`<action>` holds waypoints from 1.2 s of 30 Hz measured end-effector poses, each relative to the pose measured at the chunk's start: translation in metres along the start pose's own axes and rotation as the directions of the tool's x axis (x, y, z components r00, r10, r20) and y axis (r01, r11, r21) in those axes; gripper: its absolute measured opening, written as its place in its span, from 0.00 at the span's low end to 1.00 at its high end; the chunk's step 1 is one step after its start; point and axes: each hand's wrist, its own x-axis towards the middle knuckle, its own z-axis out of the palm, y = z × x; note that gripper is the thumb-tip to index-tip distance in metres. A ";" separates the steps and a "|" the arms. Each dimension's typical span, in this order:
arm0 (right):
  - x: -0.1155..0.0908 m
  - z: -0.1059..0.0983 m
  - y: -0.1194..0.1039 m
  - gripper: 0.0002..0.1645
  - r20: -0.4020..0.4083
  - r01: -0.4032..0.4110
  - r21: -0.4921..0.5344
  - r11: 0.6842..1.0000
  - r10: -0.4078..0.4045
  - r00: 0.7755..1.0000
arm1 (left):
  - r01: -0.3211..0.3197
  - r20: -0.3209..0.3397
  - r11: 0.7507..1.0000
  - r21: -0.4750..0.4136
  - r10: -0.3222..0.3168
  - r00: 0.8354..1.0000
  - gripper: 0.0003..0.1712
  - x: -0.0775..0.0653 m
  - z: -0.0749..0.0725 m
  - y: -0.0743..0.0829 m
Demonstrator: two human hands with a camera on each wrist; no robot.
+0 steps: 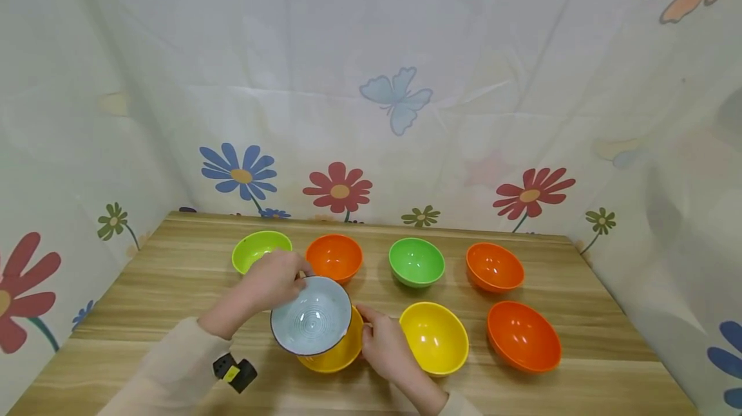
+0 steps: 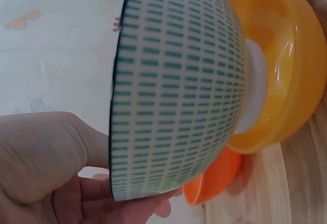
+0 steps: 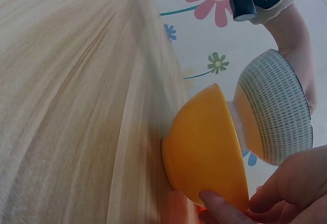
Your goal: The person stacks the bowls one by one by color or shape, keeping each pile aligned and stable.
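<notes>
My left hand [image 1: 279, 279] pinches the rim of a pale ceramic bowl [image 1: 313, 318], thumb on one side and fingers on the other. Green dashes cover the outside of this bowl [image 2: 173, 86], which has a dark rim and a white foot. It is tilted over a yellow bowl [image 1: 339, 353], its foot just inside that bowl's mouth. With my right hand [image 1: 387, 346] I hold the yellow bowl by its right side, a finger against the outer wall and the thumb at the rim, as the right wrist view shows. The yellow bowl [image 3: 204, 147] stands on the wooden table.
Behind stand a lime bowl [image 1: 255, 248], an orange bowl [image 1: 334, 258], a green bowl [image 1: 416, 263] and another orange bowl [image 1: 494, 268]. A second yellow bowl [image 1: 435, 339] and a red-orange bowl [image 1: 523, 337] sit to the right. Flowered cloth [image 1: 324, 113] borders the table [image 1: 608, 364].
</notes>
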 end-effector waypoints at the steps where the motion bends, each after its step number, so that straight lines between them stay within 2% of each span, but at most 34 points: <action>1: 0.000 0.000 0.000 0.21 -0.001 0.002 -0.004 1.000 -0.002 1.000 | 0.001 0.003 1.000 -0.001 -0.001 1.000 0.08 0.001 0.002 0.001; 8: 0.001 0.001 0.001 0.22 -0.004 0.001 0.000 1.000 -0.001 1.000 | -0.020 0.024 1.000 0.010 0.020 1.000 0.08 0.005 0.014 0.005; 12: 0.001 0.001 0.001 0.23 -0.006 -0.008 0.012 1.000 0.008 1.000 | -0.009 0.043 1.000 -0.002 0.009 0.999 0.07 0.006 0.017 0.007; 36: 0.000 0.002 0.002 0.23 -0.027 0.022 0.010 1.000 -0.022 0.999 | -0.024 0.039 1.000 -0.019 0.025 0.999 0.07 0.009 0.034 0.002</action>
